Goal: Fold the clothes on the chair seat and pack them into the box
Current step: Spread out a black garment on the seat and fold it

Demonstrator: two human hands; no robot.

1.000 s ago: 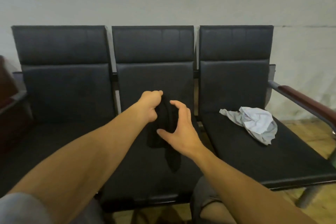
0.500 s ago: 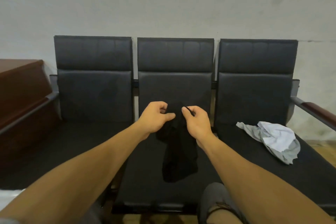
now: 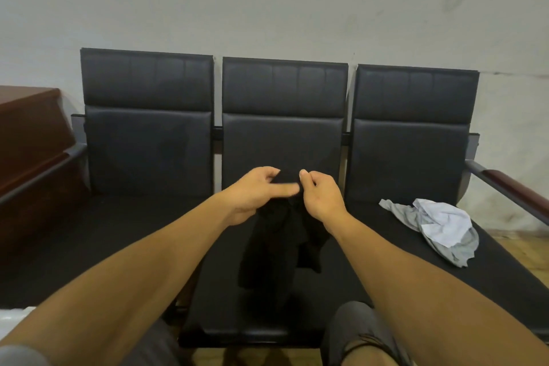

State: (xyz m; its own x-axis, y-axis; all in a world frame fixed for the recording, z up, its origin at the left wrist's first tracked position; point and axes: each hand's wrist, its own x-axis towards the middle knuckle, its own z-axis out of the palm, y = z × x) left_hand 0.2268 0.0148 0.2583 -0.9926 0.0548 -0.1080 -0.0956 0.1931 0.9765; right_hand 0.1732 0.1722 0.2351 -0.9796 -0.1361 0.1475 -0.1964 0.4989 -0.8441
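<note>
Chairs (image 3: 282,140), three black seats against a pale wall (image 3: 267,3); left hand (image 3: 255,193) and right hand (image 3: 319,196) each pinch the black garment's (image 3: 276,249) top edge; grey shirt (image 3: 439,229) lies crumpled on the right seat.

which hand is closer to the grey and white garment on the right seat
Right. The right hand pinches the black garment over the middle seat, on the side toward the grey and white garment; the left hand grips it farther left.

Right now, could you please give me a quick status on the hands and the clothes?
Left hand, right hand both pinching black garment, lifted over middle seat. Grey garment crumpled on right seat. Nothing in the way.
</note>
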